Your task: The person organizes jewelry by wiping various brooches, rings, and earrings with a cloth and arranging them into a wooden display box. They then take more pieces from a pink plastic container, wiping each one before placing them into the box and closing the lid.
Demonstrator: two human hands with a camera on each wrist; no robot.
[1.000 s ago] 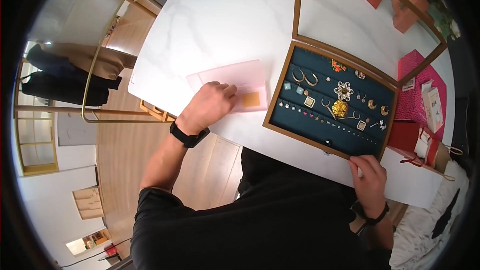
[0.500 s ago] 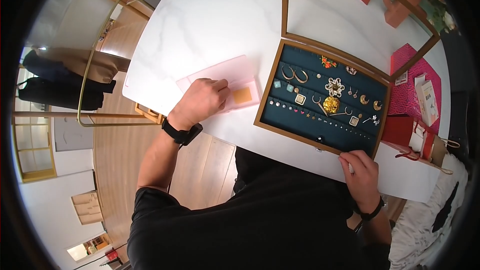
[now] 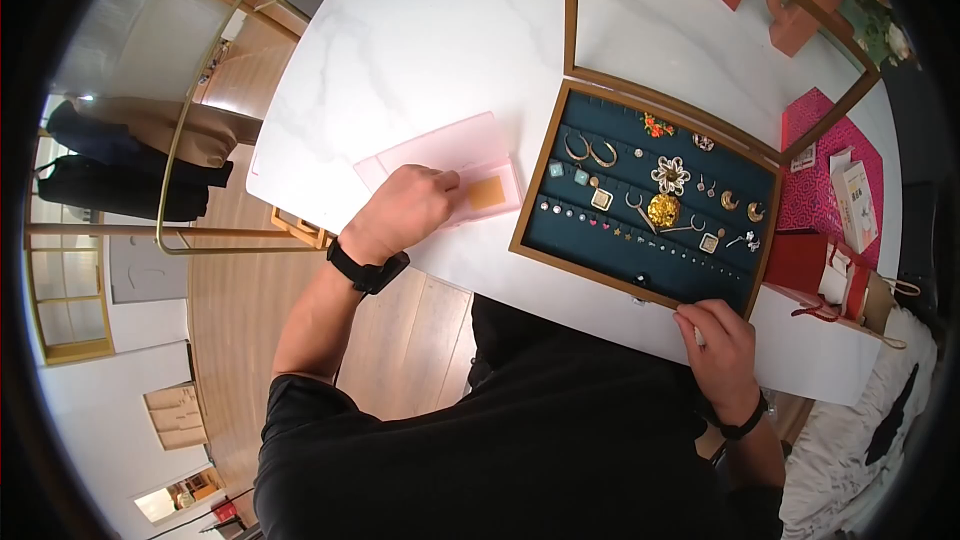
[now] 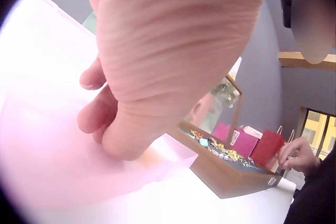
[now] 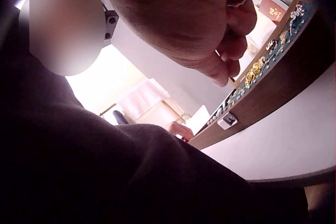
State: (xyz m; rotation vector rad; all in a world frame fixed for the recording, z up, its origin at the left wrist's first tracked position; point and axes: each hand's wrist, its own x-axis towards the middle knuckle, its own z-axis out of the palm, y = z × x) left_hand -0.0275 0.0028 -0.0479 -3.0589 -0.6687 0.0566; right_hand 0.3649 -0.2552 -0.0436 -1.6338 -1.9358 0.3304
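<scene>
My left hand [image 3: 405, 208] reaches down into an open pink box [image 3: 512, 183], a yellow-orange patch [image 3: 487, 192] on its floor beside the fingers. In the left wrist view the thumb [image 4: 123, 142] and bent fingertips [image 4: 90, 118] come close together low in the box; I cannot tell whether something small is between them. My right hand [image 3: 722, 345], fingers loosely bent, is at the near right edge of a wooden jewellery case [image 3: 590, 269]. Rows of earrings, rings and brooches, including a gold one [image 3: 663, 210], sit on the case's dark green lining [image 3: 575, 240].
The case's framed glass lid [image 3: 571, 10] stands raised at the back. Right of the case are a patterned pink bag [image 3: 810, 190] and a red gift bag [image 3: 800, 265]. A clothes rack [image 3: 180, 140] stands beyond the left edge of the white marbled table [image 3: 430, 30].
My left hand has tipped slightly lower into the pink box. The head view has shifted a little, so the case appears farther left. My right hand stays by the case's front edge.
</scene>
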